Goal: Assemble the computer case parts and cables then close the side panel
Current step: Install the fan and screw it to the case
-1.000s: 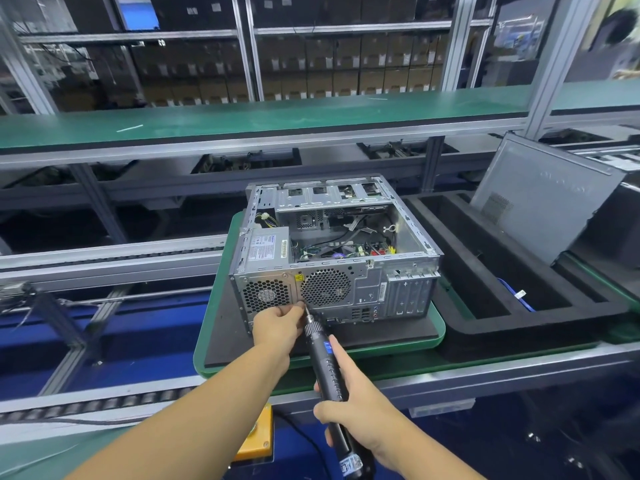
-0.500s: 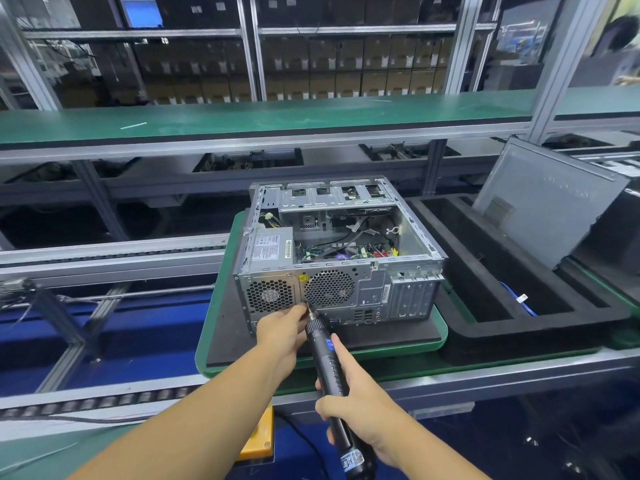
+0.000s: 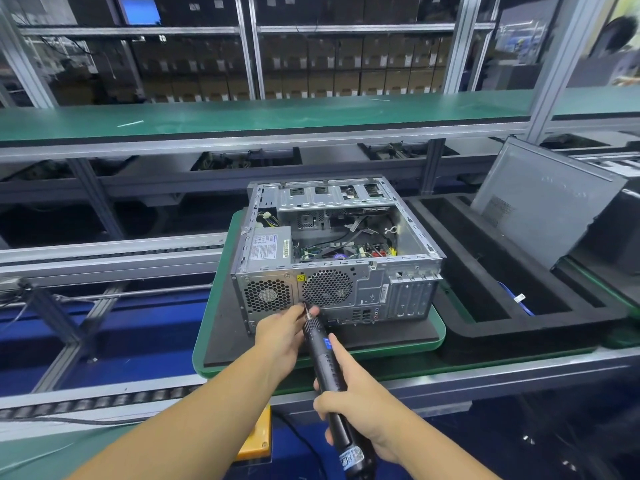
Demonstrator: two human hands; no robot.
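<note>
Cables [image 3: 341, 242] and a green circuit board [image 3: 311, 252] show inside the computer case [image 3: 367, 289], a bare silver shell lying on its side with the open face up and its rear toward the person. It sits on a black mat [image 3: 228, 334] in a green tray [image 3: 199, 351] on the line. A labelled power supply [image 3: 266, 249] fills the left end, a round fan grille [image 3: 327, 288] sits mid-rear, and slot covers [image 3: 412, 299] stand at the right. The grey side panel [image 3: 540, 209] leans off the case, propped in a black foam tray [image 3: 485, 334] to the right.

The left hand [image 3: 278, 332] reaches in, fingertips pinching the bit end of a black electric screwdriver [image 3: 323, 358] at the grille's lower left edge. The right hand [image 3: 356, 403] wraps the tool's barrel lower down, with its index finger [image 3: 341, 353] laid along the body beside a blue label. The tool slants up toward the case.
</note>
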